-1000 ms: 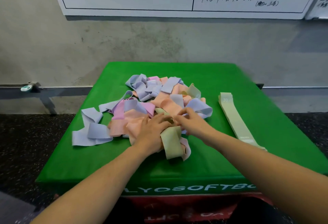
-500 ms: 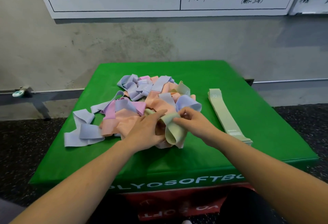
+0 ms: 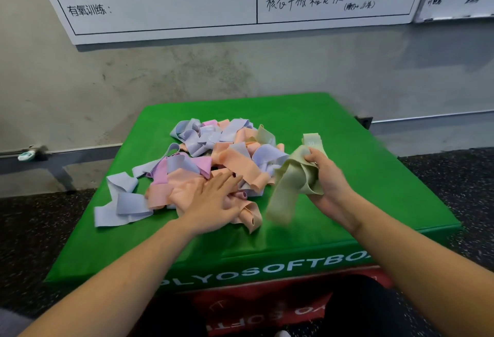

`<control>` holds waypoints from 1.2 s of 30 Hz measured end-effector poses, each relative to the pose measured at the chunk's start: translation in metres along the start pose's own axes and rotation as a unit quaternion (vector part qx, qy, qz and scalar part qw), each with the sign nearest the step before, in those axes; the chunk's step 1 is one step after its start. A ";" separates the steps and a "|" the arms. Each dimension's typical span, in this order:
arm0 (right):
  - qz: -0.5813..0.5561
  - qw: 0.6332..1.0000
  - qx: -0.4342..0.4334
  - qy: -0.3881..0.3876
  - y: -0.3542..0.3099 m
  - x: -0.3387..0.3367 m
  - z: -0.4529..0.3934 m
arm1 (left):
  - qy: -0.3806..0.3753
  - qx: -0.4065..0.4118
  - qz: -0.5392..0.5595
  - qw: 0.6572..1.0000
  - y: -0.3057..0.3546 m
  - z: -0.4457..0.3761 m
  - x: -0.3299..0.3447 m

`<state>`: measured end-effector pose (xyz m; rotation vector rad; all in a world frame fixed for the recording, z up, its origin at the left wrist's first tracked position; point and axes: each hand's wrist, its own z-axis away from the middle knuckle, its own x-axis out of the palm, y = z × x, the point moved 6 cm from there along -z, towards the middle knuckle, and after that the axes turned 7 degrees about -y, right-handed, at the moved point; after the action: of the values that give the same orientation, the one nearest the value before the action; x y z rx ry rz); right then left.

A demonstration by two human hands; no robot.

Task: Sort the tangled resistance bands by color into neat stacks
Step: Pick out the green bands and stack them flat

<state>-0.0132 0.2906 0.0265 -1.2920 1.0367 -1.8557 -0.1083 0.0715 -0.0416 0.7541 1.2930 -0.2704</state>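
We judge the sorting barely begun. Our right hand (image 3: 330,179) grips a pale green band (image 3: 290,184), lifted clear of the pile (image 3: 213,160) and hanging down blurred at its near end, to the right of the heap. Just behind that hand the far end of the green stack (image 3: 311,140) shows on the green box (image 3: 361,176); the rest of it is hidden, so we cannot tell how many bands it holds. Our left hand (image 3: 213,200) lies flat, fingers straight, pressing on the peach bands (image 3: 235,160) at the near side of the pile. Lilac bands (image 3: 125,203), peach and pink bands (image 3: 203,163) remain tangled together across the middle and left, with at least one more green piece (image 3: 264,135) at the far edge. No other colour has a stack yet, so nearly all the work is left.
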 end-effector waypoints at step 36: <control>0.415 0.900 0.043 -0.123 0.014 -0.034 0.047 | -0.053 0.028 0.496 0.866 0.089 0.039 -0.030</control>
<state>0.0430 0.3010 0.0088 -0.7982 1.1109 -1.0428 -0.0353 0.1055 0.0209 1.3323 0.6569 0.4851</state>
